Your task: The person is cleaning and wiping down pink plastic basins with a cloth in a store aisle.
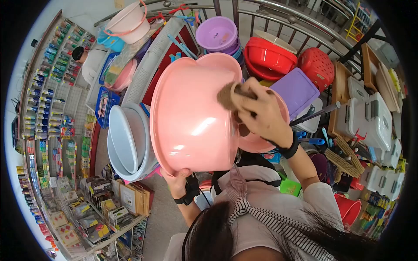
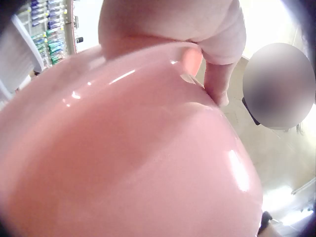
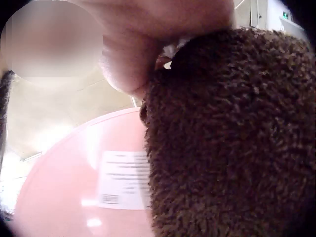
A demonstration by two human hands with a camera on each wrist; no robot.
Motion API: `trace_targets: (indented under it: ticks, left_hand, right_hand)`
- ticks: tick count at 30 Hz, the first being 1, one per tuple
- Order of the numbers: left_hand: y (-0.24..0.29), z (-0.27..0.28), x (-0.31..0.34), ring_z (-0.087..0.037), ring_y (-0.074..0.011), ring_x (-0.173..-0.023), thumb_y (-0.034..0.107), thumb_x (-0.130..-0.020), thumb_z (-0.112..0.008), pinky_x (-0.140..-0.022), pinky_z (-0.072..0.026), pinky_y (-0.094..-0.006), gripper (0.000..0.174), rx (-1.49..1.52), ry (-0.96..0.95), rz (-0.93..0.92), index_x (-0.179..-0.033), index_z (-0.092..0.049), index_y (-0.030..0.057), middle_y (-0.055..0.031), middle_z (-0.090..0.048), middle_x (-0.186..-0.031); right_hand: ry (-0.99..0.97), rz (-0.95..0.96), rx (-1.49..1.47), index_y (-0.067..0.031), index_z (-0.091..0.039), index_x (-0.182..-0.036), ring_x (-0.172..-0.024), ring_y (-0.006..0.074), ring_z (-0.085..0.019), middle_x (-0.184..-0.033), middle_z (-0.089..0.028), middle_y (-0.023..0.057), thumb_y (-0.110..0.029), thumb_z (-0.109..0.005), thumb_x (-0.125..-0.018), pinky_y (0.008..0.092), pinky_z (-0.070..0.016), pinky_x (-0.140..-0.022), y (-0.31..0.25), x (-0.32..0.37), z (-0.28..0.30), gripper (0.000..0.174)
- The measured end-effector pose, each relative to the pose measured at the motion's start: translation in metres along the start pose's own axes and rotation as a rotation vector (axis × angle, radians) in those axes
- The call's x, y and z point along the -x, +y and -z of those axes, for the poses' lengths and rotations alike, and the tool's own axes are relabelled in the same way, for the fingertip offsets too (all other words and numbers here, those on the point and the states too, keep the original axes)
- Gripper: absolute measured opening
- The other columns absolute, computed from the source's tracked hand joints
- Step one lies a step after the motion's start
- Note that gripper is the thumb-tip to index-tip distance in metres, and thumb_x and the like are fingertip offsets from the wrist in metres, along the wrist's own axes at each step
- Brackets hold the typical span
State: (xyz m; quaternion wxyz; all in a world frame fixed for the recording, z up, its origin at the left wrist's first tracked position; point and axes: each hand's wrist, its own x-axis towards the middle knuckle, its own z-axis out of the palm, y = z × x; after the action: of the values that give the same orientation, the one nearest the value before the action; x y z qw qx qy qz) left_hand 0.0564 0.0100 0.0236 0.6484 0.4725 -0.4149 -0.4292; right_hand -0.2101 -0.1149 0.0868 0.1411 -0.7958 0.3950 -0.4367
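A large glossy pink basin (image 1: 191, 117) is held tilted on its side in front of the body. My left hand (image 1: 176, 182) grips its rim at the lower edge; the left wrist view shows the fingers (image 2: 217, 44) over the rim of the basin (image 2: 148, 148). My right hand (image 1: 263, 113) holds a brown fuzzy cloth (image 1: 228, 96) against or just over the basin's outer side, which I cannot tell. In the right wrist view the cloth (image 3: 232, 133) hangs from the hand (image 3: 148, 29), in front of a white printed label (image 3: 123, 180) on pink plastic.
Pale blue basins (image 1: 124, 139) stand at the left, with purple (image 1: 216, 34) and red basins (image 1: 270, 56) behind. A purple lid (image 1: 294, 93) and clear storage boxes (image 1: 370, 117) are at the right. Goods racks (image 1: 56, 100) line the far left, where another person (image 1: 91, 63) is visible.
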Motion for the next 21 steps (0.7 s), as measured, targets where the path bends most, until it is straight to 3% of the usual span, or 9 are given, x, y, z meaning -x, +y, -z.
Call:
trace_targets:
  ticks: [4, 6, 8, 11, 14, 18, 21]
  left_hand:
    - [-0.025, 0.026, 0.007, -0.061, -0.0206, -0.102, 0.031, -0.070, -0.088, -0.086, -0.0496, -0.0322, 0.086, 0.105, 0.065, -0.065, -0.134, -0.043, -0.0056, -0.0108, -0.060, -0.118]
    - [-0.031, 0.042, 0.010, -0.059, -0.0225, -0.107, 0.030, -0.070, -0.088, -0.089, -0.0492, -0.0340, 0.092, 0.152, 0.085, -0.057, -0.139, -0.037, -0.0036, -0.0125, -0.056, -0.125]
    - [-0.039, 0.058, 0.013, -0.055, -0.0304, -0.117, 0.020, -0.072, -0.080, -0.095, -0.0489, -0.0447, 0.090, 0.254, 0.139, -0.023, -0.146, -0.030, 0.0045, -0.0142, -0.050, -0.133]
    - [-0.047, 0.078, 0.018, -0.054, -0.0277, -0.116, 0.023, -0.069, -0.086, -0.097, -0.0448, -0.0414, 0.094, 0.349, 0.135, 0.097, -0.144, -0.033, 0.0041, -0.0117, -0.052, -0.130]
    - [-0.059, 0.092, 0.015, -0.055, -0.0281, -0.115, 0.021, -0.071, -0.084, -0.096, -0.0455, -0.0417, 0.090, 0.341, 0.022, 0.083, -0.144, -0.033, 0.0040, -0.0103, -0.053, -0.130]
    - [-0.063, 0.096, 0.016, -0.056, -0.0277, -0.113, 0.022, -0.071, -0.085, -0.094, -0.0473, -0.0410, 0.091, 0.334, 0.027, 0.128, -0.143, -0.033, 0.0028, -0.0121, -0.053, -0.129]
    - [-0.054, 0.082, 0.011, -0.055, -0.0310, -0.117, 0.021, -0.074, -0.081, -0.096, -0.0477, -0.0451, 0.091, 0.282, -0.053, 0.217, -0.146, -0.029, 0.0044, -0.0145, -0.050, -0.134]
  right_hand:
    - [0.006, -0.210, -0.101, -0.0085, -0.063, -0.112, -0.073, 0.0313, -0.057, -0.096, -0.052, 0.0112, -0.003, -0.063, -0.074, 0.0376, -0.0484, -0.065, 0.026, -0.009, 0.003, 0.038]
    - [0.012, -0.214, -0.094, -0.0074, -0.062, -0.111, -0.076, 0.0319, -0.057, -0.095, -0.051, 0.0116, -0.002, -0.062, -0.074, 0.0377, -0.0482, -0.067, 0.047, -0.006, -0.001, 0.037]
    - [-0.009, -0.259, -0.100, -0.0037, -0.060, -0.107, -0.079, 0.0333, -0.055, -0.094, -0.050, 0.0138, -0.001, -0.061, -0.075, 0.0377, -0.0470, -0.070, 0.059, 0.000, -0.005, 0.033]
    - [-0.029, -0.254, -0.144, -0.0011, -0.059, -0.107, -0.076, 0.0328, -0.053, -0.092, -0.048, 0.0151, -0.001, -0.061, -0.075, 0.0372, -0.0461, -0.068, 0.065, 0.011, -0.011, 0.032]
    - [0.001, -0.266, -0.169, 0.0010, -0.059, -0.106, -0.075, 0.0325, -0.052, -0.091, -0.047, 0.0155, -0.001, -0.061, -0.075, 0.0367, -0.0456, -0.067, 0.056, 0.012, -0.011, 0.031]
    - [0.033, -0.228, -0.193, 0.0004, -0.060, -0.104, -0.074, 0.0322, -0.053, -0.091, -0.048, 0.0150, -0.001, -0.061, -0.075, 0.0368, -0.0458, -0.066, 0.030, 0.003, -0.003, 0.030]
    - [0.013, -0.061, -0.126, -0.0028, -0.062, -0.102, -0.073, 0.0296, -0.055, -0.091, -0.048, 0.0132, -0.002, -0.064, -0.074, 0.0372, -0.0478, -0.064, 0.000, 0.000, 0.001, 0.028]
